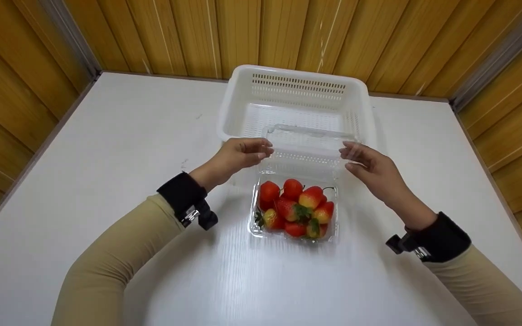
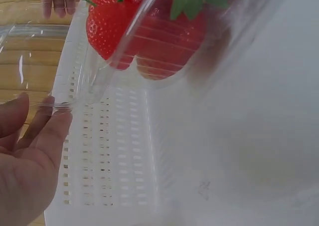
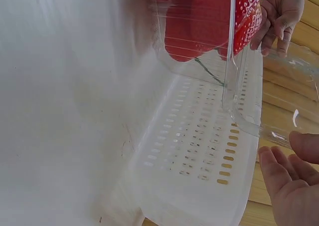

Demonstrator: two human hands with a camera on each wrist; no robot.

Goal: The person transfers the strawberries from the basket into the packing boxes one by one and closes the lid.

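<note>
A clear plastic clamshell box holds several red strawberries on the white table. Its hinged lid stands raised toward the far side. My left hand touches the lid's left corner with its fingertips. My right hand has its fingertips at the lid's right corner. In the left wrist view the left hand meets the lid at its rim, below the strawberries. In the right wrist view the right hand sits just under the lid, with its fingers fairly straight.
A white slotted plastic basket stands directly behind the box, near the back wall. The white table is enclosed by wooden panel walls at the back and on both sides.
</note>
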